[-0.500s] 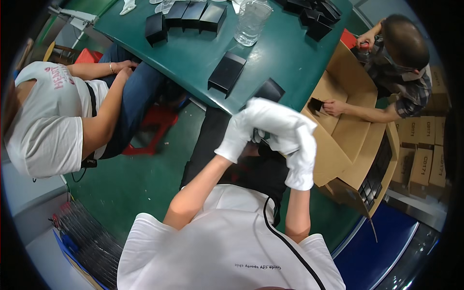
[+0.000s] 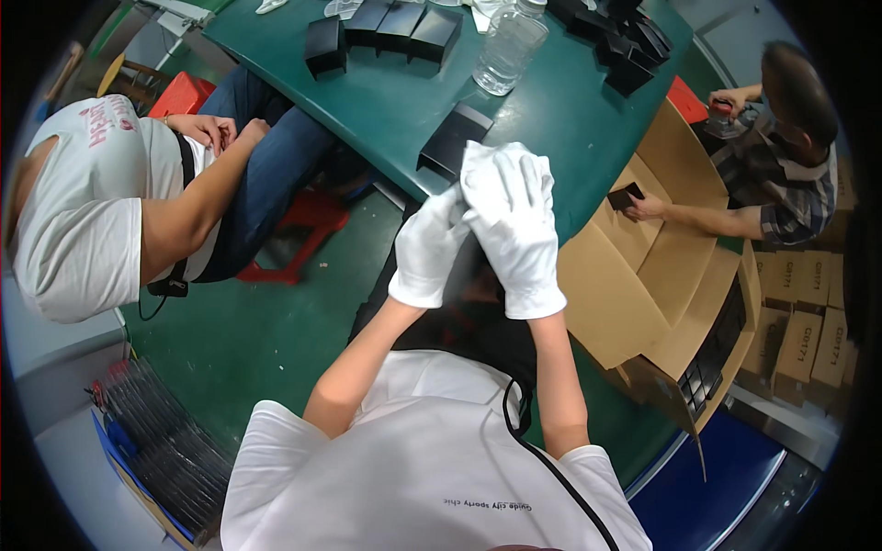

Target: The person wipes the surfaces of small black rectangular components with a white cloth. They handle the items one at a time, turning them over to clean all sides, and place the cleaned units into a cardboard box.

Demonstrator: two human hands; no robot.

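Black box (image 2: 450, 142) sits on the green table (image 2: 390, 115) a bit above the middle of the frame, its lower right corner covered by the person's right hand (image 2: 514, 230), so can't say if they're touching. Both hands wear white gloves (image 2: 533, 298). The right fingers are lying close side by side, pointing up the frame; the left hand (image 2: 427, 248) meets that palm, but its fingertips are tucked out of sight, so I can't tell if they're pinching anything. White stuff (image 2: 487, 11) at the top edge is cut off, no clue what. Container-wise: big open cardboard carton (image 2: 634, 285) at right, with black pieces (image 2: 707, 369) packed in its lower right part, mostly hidden by the cardboard. A co-worker's hand (image 2: 648, 207) holds 1 small black piece (image 2: 626, 195) over it. Clear bottle (image 2: 508, 55) up top has see-through liquid inside.
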